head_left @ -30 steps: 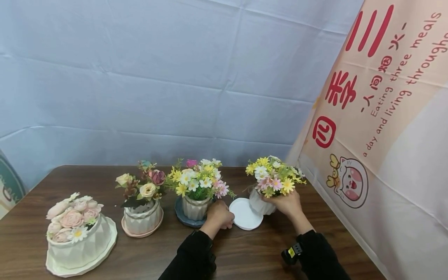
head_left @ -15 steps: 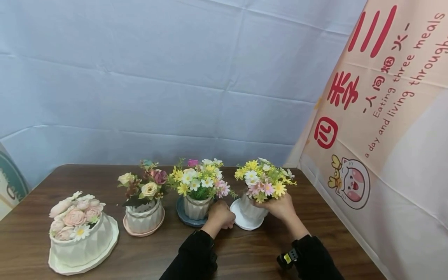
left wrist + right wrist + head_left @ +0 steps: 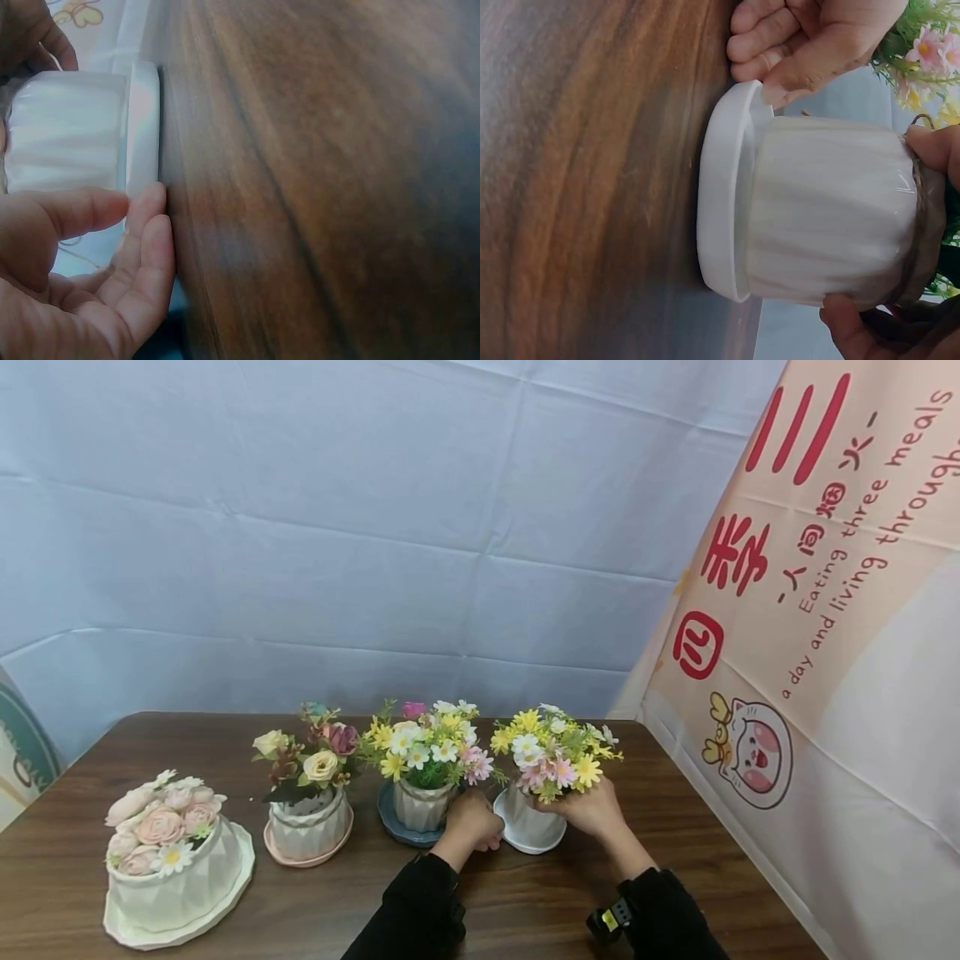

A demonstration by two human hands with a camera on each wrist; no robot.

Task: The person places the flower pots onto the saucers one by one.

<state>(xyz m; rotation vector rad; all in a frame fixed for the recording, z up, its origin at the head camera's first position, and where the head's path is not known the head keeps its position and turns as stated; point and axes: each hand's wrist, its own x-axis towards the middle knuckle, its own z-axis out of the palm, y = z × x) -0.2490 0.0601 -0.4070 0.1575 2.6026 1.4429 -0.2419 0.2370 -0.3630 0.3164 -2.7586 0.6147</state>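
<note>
A ribbed white flowerpot (image 3: 522, 812) with yellow, white and pink artificial flowers (image 3: 551, 752) stands on a round white saucer (image 3: 542, 848). My right hand (image 3: 591, 808) grips this pot near its top, with thumb and fingers on opposite sides in the right wrist view, below a twine band (image 3: 919, 202). Between thumb and fingertips, my left hand (image 3: 472, 821) pinches the saucer's edge, as the left wrist view shows. Just left of that hand, a similar flowerpot (image 3: 420, 806) sits on a blue saucer (image 3: 390, 827).
Further left on the wooden table (image 3: 300, 910) are a flowerpot with roses (image 3: 311, 827) on a pink saucer and a wider pot with pale pink blooms (image 3: 176, 889) on a white dish. A pale cloth (image 3: 375, 568) hangs behind; a printed cloth (image 3: 795, 710) borders the right side.
My right hand has moved left with the flowerpot, from beside the white saucer to on top of it, and the pot's tilt has lessened. My left hand stays at the saucer's edge.
</note>
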